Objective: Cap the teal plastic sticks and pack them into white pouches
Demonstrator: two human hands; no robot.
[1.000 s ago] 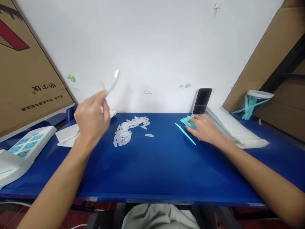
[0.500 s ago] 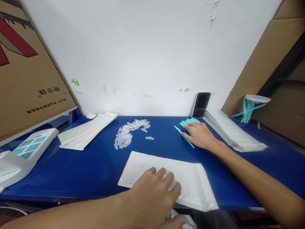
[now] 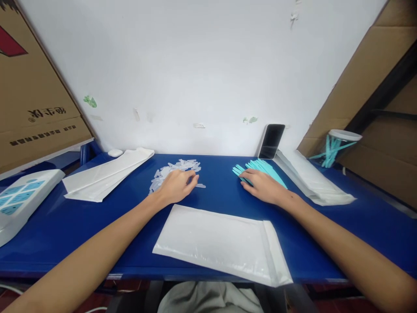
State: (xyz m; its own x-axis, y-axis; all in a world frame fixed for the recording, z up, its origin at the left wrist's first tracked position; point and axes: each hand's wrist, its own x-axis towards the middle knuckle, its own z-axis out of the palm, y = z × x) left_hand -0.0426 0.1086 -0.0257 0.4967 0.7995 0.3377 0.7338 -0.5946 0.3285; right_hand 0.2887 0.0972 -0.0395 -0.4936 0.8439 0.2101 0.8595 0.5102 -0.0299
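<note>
So, the near white packet (image 3: 215,243) is lying by itself at the near edge of the blue table (image 3: 218,178), right in front of the grey cloth (image 3: 208,298) on the person's lap. Half a second ago the left hand (image 3: 176,184) was pressing on that packet; now it's off it and over at the heap of white slips (image 3: 187,165), mid-table on the left. I'd read that as the packet being put down and both hands being at the loose pieces, one per heap. The left thumb sticks out to the right while the other fingers are mostly hidden, so I can't tell if it's pinching anything. The right hand (image 3: 262,184) is well apart from it, same area as in the earlier frame, fingers bent over the teal sticks (image 3: 269,168) on the right. Can't tell whether it's gripping any. That heap looks different though: it was bunched up with one stick lying off to the left, and now it's fanned out wider, poking past both sides of the hand. The slips look about the same as far as I can see, since the hand covers part of them. Further back, the left folded packet (image 3: 107,176) and the right packet (image 3: 312,178) flank everything, and at the far edge the phone (image 3: 272,141) leans against the wall (image 3: 195,65).
</note>
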